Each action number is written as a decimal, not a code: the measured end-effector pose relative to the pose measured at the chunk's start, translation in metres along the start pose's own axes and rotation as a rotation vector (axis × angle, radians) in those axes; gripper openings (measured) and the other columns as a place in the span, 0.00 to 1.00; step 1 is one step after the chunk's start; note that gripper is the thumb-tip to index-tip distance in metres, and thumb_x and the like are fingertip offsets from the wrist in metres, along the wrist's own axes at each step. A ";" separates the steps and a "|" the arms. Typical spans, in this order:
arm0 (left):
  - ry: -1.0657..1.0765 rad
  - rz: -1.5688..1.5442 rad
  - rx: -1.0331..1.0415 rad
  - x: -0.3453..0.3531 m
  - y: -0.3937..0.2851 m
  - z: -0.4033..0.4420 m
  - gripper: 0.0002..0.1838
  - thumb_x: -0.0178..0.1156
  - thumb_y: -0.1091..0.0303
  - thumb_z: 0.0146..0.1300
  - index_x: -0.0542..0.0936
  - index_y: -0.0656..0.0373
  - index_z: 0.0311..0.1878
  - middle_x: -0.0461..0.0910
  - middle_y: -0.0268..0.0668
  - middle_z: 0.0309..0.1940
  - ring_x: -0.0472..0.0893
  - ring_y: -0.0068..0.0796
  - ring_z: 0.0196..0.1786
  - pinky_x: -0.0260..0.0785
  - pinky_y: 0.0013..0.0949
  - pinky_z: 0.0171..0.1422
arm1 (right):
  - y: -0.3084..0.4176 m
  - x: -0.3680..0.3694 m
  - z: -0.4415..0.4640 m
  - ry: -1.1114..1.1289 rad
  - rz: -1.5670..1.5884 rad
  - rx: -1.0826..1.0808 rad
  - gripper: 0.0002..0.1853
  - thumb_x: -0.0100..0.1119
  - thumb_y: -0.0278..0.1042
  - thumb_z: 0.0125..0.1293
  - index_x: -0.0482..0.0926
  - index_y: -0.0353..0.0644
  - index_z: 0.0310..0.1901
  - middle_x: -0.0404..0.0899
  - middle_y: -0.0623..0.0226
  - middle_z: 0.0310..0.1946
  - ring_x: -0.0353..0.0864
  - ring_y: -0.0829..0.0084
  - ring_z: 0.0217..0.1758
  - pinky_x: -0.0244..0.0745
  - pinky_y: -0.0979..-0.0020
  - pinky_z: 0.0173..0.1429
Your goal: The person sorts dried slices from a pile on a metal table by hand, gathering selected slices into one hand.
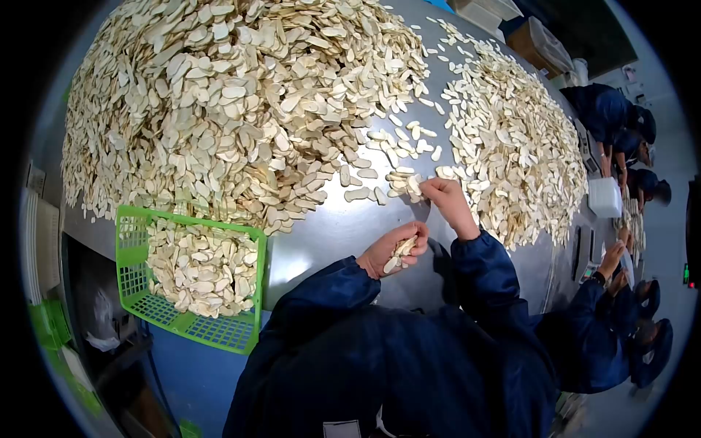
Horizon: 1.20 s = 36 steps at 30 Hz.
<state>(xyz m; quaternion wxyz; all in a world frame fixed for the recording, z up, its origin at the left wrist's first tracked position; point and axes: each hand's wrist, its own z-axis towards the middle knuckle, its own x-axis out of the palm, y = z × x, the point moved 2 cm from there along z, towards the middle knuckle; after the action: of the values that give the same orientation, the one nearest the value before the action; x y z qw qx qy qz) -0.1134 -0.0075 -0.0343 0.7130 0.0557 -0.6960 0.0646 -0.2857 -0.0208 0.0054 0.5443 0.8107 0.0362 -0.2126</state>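
Nearest camera: dark blue jacket front [394, 365], up against near side of bench [307, 255]. Left hand [391, 252] just beyond, turned up, grip curled and clamped on a small clutch of pale slices [400, 253]. Right hand [447, 201] farther out and to the right, thumb and index at right end of a loose cluster [401, 182]; cannot tell if pinched on a slice or merely touching. Cluster on bare metal between big heap [219, 95] far left and flatter pile [511, 146] right. Green basket [201, 330] near left, part-filled with slices.

Handling: looks best to pinch lightly, fingertips only, lifting straight up rather than dragging. Cup left palm deeper to avoid spilling; probably brittle, so no hard squeezing.

Orientation: held clutch pointing roughly far right, long axis near-left to far-right. Cluster lying flat, mostly lengthwise left-right, with some overlap.
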 end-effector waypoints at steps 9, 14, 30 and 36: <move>-0.145 0.013 -0.101 -0.004 0.005 0.002 0.26 0.38 0.48 0.74 0.71 0.62 0.58 0.76 0.37 0.40 0.75 0.23 0.34 0.65 0.18 0.22 | 0.022 -0.025 -0.036 0.147 0.000 -0.031 0.10 0.60 0.35 0.63 0.84 0.38 0.39 0.79 0.73 0.25 0.71 0.85 0.28 0.63 0.78 0.32; -0.097 0.077 -0.210 -0.007 0.007 0.001 0.14 0.44 0.62 0.74 0.73 0.63 0.44 0.74 0.37 0.35 0.74 0.20 0.32 0.65 0.15 0.20 | 0.018 0.007 0.001 -0.189 -0.512 -0.463 0.10 0.60 0.31 0.59 0.81 0.39 0.42 0.74 0.64 0.25 0.74 0.67 0.29 0.70 0.68 0.36; -0.058 0.179 -0.190 -0.004 0.008 0.001 0.14 0.44 0.61 0.73 0.72 0.63 0.42 0.71 0.36 0.35 0.70 0.18 0.31 0.63 0.15 0.21 | 0.026 0.035 -0.002 -0.191 -0.729 -0.651 0.10 0.62 0.31 0.56 0.81 0.38 0.39 0.75 0.57 0.31 0.73 0.55 0.38 0.69 0.61 0.42; 0.124 0.324 -0.282 0.006 0.005 -0.006 0.16 0.46 0.58 0.73 0.73 0.64 0.42 0.72 0.37 0.32 0.69 0.16 0.28 0.60 0.15 0.21 | 0.031 0.018 0.002 -0.426 -0.706 -0.598 0.09 0.57 0.26 0.54 0.80 0.39 0.39 0.76 0.58 0.34 0.73 0.55 0.42 0.68 0.59 0.47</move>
<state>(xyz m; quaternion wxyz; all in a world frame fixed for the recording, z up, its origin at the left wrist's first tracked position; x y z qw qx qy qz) -0.1078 -0.0012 -0.0284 0.7354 -0.1614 -0.6528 0.0835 -0.2615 -0.0382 0.0246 0.6430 0.4964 0.2554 -0.5243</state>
